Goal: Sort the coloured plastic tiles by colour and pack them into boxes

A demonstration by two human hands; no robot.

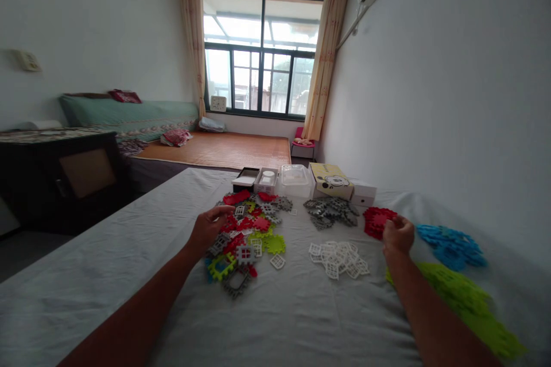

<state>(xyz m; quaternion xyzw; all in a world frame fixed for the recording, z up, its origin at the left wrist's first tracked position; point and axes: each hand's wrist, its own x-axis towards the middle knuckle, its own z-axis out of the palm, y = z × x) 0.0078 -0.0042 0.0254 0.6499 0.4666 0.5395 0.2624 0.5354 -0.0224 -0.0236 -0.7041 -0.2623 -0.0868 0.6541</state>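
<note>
A mixed heap of flat plastic interlocking tiles [245, 235], red, grey, white, lime and blue, lies on the white-sheeted table [129, 264]. My left hand [209, 228] rests on the heap's left edge, fingers curled over the tiles; what they hold is hidden. My right hand [398, 234] is at the near edge of a red tile pile [375, 219], fingers bent in a pinch, with whatever they grip too small to make out. Between my hands lie a white tile pile [338, 258] and a grey tile pile [329, 211].
A blue tile pile [451, 243] and a lime tile pile [465, 304] lie by the right wall. Small boxes and a clear container [295, 179] line the table's far edge. A dark cabinet [60, 178] stands left, with a bed beyond it.
</note>
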